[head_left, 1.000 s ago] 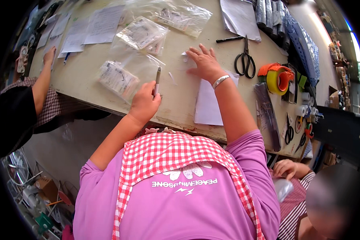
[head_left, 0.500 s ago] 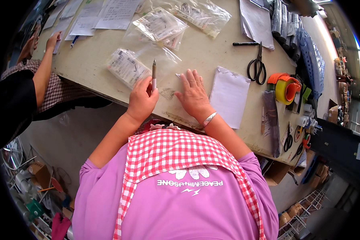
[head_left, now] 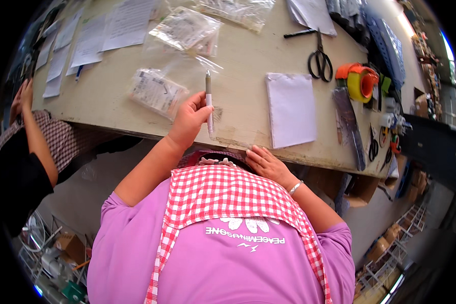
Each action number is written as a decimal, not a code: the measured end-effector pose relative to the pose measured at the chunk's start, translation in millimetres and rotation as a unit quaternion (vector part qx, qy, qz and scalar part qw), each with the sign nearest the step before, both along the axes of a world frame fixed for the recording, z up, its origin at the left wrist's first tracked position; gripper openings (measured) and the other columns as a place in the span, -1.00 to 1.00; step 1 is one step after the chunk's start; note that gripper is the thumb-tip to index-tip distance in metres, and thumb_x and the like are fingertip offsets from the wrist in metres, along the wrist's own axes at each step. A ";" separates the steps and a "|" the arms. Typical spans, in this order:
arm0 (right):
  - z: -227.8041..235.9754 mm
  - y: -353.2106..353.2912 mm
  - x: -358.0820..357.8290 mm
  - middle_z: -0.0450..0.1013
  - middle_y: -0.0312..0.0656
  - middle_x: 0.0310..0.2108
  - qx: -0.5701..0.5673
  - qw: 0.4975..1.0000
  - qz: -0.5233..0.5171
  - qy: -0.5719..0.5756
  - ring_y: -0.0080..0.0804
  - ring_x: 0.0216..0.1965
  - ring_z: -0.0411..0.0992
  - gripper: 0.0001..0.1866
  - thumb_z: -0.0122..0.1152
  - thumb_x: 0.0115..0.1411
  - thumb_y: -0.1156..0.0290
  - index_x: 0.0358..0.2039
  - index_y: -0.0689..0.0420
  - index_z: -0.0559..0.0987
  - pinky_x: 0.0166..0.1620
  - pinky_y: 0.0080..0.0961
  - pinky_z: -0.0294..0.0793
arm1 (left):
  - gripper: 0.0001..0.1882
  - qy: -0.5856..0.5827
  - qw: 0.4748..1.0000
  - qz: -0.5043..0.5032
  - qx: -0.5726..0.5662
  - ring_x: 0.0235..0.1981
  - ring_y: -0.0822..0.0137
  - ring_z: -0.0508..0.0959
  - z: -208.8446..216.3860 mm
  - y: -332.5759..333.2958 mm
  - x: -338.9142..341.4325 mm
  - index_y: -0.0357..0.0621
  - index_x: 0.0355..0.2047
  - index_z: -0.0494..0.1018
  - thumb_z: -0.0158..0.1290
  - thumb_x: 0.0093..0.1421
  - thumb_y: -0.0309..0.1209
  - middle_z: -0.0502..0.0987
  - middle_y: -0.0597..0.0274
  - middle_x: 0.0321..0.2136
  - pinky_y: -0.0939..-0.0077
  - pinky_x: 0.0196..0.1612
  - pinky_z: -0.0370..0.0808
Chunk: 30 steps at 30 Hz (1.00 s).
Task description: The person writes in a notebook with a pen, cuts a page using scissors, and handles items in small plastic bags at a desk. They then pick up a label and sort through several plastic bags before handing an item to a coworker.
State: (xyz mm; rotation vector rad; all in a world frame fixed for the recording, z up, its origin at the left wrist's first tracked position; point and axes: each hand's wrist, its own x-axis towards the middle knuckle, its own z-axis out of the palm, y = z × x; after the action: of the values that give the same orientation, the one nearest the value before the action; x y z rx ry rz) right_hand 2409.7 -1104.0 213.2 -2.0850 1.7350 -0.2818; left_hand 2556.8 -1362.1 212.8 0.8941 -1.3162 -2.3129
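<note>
A white pen with a grey end point(head_left: 208, 85) stands nearly upright between the thumb and fingers of my left hand point(head_left: 188, 120), which is closed on it above the table's near edge. Just left of that hand lies a clear plastic bag holding a stack of printed labels point(head_left: 157, 91). My right hand point(head_left: 269, 166) rests at the table edge in front of my checked apron, fingers stretched out and nothing in them. Beyond it, a white paper pad point(head_left: 291, 112) lies flat on the table.
More clear bags with labels point(head_left: 187, 29) lie farther back. Black scissors point(head_left: 320, 63) and a black pen point(head_left: 299, 34) are at the right, near tape rolls point(head_left: 359, 83). At far left, a person's hands point(head_left: 23, 99) are beside written sheets point(head_left: 88, 43).
My right hand has drawn back from the tabletop to its near edge. My left hand still holds the pen, now a little farther right. The person at left has lowered their hands.
</note>
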 end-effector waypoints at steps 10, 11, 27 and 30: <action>35.3 196.8 -29.8 0.53 -0.12 -0.32 0.534 0.753 -0.302 0.238 -0.11 -0.11 0.43 -0.79 0.11 0.09 0.28 -0.40 0.12 0.63 0.00 -0.33 0.38 | -0.83 0.025 0.994 -0.043 0.101 -0.57 0.55 0.33 -19.1 16.6 -39.8 -0.13 -0.31 0.31 -0.08 0.04 -0.55 0.37 0.34 -0.51 0.67 -0.55 0.28; 34.2 194.3 -39.6 0.51 -0.06 -0.32 0.442 0.804 -0.357 0.177 -0.08 -0.21 0.46 -0.75 0.12 0.10 0.24 -0.40 0.16 0.59 -0.11 -0.24 0.44 | -0.83 -0.011 0.994 -0.048 0.101 -0.60 0.55 0.31 -14.4 22.8 -47.8 -0.13 -0.31 0.31 -0.06 0.04 -0.53 0.36 0.37 -0.53 0.67 -0.56 0.27; 5.5 133.5 -206.6 0.43 -0.06 -0.36 -0.132 0.830 -0.523 0.144 -0.04 -0.36 0.47 -0.73 0.21 0.09 0.27 -0.24 0.13 0.47 -0.32 -0.25 0.51 | -0.71 -0.273 0.909 0.085 -0.304 -0.47 0.48 0.47 -18.9 149.1 -66.8 -0.38 -0.18 0.43 0.04 0.21 -0.36 0.51 0.26 -0.47 0.57 -0.39 0.39; -4.9 142.9 -230.5 0.42 -0.07 -0.40 -0.079 0.857 -0.489 0.145 -0.05 -0.41 0.47 -0.81 0.17 0.10 0.29 -0.34 0.12 0.49 -0.37 -0.25 0.51 | -0.67 -0.254 0.929 0.101 -0.250 -0.47 0.51 0.44 -10.1 167.9 -79.0 -0.39 -0.13 0.41 0.06 0.20 -0.36 0.46 0.30 -0.42 0.63 -0.38 0.37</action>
State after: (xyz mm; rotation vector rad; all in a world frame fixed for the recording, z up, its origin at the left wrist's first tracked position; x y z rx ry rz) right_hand 2179.2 -961.1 208.3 -1.1716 2.9352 -0.4060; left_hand 2477.8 -1194.2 202.7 1.4082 -1.7993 -1.5177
